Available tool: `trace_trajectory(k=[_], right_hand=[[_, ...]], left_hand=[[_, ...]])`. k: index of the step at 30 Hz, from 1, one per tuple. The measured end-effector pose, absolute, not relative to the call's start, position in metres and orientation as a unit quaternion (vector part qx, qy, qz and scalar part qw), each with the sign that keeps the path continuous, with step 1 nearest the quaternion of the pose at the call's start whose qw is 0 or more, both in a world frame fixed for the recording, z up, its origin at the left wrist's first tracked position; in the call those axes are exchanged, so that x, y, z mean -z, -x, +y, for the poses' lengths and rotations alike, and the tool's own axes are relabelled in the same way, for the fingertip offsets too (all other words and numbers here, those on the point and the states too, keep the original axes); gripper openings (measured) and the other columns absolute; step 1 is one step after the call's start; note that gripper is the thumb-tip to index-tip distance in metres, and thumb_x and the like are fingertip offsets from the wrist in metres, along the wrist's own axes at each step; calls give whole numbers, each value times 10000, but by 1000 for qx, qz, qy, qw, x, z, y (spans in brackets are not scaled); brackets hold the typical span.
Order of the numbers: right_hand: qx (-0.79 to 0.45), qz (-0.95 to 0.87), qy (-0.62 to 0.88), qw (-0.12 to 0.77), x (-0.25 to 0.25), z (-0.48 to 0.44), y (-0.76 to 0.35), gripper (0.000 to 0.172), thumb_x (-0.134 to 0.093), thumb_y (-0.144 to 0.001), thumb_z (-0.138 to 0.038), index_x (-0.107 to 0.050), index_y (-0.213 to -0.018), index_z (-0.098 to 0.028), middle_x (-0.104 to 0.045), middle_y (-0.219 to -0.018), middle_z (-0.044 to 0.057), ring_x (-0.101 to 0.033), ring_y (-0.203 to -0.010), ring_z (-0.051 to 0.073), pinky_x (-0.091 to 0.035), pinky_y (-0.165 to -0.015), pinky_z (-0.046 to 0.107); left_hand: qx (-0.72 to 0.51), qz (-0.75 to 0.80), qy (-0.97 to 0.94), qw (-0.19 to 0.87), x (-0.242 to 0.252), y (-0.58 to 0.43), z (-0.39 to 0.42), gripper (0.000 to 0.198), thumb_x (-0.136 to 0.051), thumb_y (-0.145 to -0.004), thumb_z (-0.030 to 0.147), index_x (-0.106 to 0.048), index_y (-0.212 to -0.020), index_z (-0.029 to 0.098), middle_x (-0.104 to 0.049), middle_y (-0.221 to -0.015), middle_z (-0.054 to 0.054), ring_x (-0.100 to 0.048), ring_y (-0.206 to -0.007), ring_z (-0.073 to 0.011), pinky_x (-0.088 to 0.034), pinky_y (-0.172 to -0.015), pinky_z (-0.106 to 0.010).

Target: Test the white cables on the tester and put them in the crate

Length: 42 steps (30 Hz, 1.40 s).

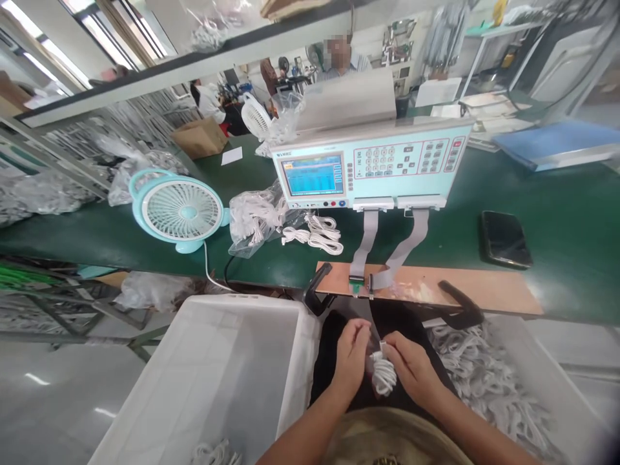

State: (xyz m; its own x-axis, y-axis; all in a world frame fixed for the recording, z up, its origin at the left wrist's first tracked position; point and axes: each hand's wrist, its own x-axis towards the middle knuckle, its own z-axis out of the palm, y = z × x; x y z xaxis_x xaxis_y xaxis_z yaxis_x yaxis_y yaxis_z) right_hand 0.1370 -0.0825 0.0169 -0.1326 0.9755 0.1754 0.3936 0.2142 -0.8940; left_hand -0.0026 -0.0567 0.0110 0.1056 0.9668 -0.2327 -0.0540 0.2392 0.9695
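A coiled white cable [384, 376] hangs between my hands, over my lap. My right hand [411, 367] pinches it near its upper end, where a small white plug [382, 346] shows at the fingertips. To the left of the coil, my left hand [352, 354] has thumb and fingers pressed together; what lies in the pinch is hidden. Just beyond my hands, two grey ribbon cables [371, 242] run from a test instrument [372, 165] with a lit blue screen down to a small green connector board [357, 285] at the edge of a wooden board [416, 289].
A white bin [203, 349] at left has some cables at its near end. Many white cables fill a bin [489, 381] at right. The green bench [571, 245] bears a fan [181, 210], bagged cables [256, 219] and a phone [506, 239]. Black clamps [317, 289] grip the board.
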Motion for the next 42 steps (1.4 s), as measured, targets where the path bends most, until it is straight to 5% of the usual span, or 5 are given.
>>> trace_trajectory(k=[10,20,29,38,42], right_hand=[[-512,-462,556,464,3,-35,-124,321,-611,-783,-479,-616,-698,-168,-549,-622,-5,-485,-584,154,-395,-554,252],[-537,-347,558,530,4,-27,-119,387,-723,-700,-537,-644,-719,-159,-541,-577,-7,-453,-517,128,-381,-494,236],[-529,-384,551,519,1,-24,-121,381,-699,-730,-535,-647,-726,-158,-550,-599,-2,-454,-541,134,-389,-521,245],[-570,-319,538,533,-9,-25,-117,344,-763,-686,-485,-669,-723,-156,-568,-622,-3,-464,-566,128,-387,-551,236],[-623,-221,513,548,-8,-21,-112,336,-823,-614,-454,-682,-706,-163,-606,-607,3,-487,-534,119,-401,-532,225]], left_hand=[[-346,483,-427,681,-12,24,-18,161,-659,-697,285,-591,-755,151,-503,-570,46,-439,-463,-83,-388,-420,-199],[-326,360,-255,836,-14,38,-7,339,-722,-550,138,-704,-884,86,-625,-686,-38,-576,-628,-119,-519,-561,-226],[-336,491,-428,681,-7,28,-2,304,-679,-709,400,-644,-796,112,-585,-575,-1,-527,-474,-109,-480,-461,-239],[-251,445,-742,434,-24,41,10,269,-418,-914,326,-582,-751,189,-578,-708,-11,-531,-672,-144,-413,-637,-260],[-255,398,-772,425,-28,43,16,310,-365,-924,278,-540,-685,187,-557,-766,-32,-525,-744,-157,-409,-680,-267]])
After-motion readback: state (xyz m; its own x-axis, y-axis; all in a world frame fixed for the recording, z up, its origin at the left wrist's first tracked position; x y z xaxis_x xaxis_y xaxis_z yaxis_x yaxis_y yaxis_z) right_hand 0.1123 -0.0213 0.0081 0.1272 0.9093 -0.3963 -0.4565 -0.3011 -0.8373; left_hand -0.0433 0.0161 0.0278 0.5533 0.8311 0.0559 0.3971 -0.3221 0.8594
